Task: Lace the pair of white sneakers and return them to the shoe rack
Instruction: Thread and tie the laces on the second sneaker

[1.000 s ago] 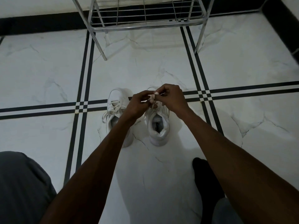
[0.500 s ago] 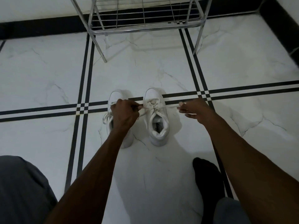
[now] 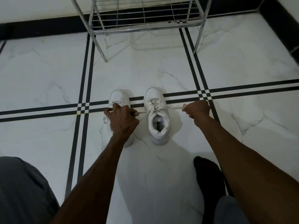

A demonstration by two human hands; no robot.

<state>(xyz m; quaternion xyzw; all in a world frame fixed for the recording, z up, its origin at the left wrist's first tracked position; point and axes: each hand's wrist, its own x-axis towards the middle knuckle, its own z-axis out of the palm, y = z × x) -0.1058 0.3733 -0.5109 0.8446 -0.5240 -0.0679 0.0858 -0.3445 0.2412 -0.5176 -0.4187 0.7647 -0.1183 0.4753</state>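
Two white sneakers stand side by side on the floor, toes pointing away from me. The right sneaker (image 3: 157,117) is laced, and its lace (image 3: 174,108) runs out taut to both sides from the top eyelets. My left hand (image 3: 122,121) pinches the left end of that lace and covers much of the left sneaker (image 3: 119,98). My right hand (image 3: 196,109) is closed on the right end, well to the right of the shoe. A loose lace hangs at the left sneaker's side.
A chrome wire shoe rack (image 3: 145,18) stands on the floor beyond the sneakers, against a black skirting. The floor (image 3: 48,78) is white marble tile with black double stripes. My grey-trousered knees and a black-socked foot (image 3: 208,177) are near the bottom edge.
My hands were together above the right sneaker's tongue a second ago. They have drawn apart sideways, pulling the lace ends out tight.
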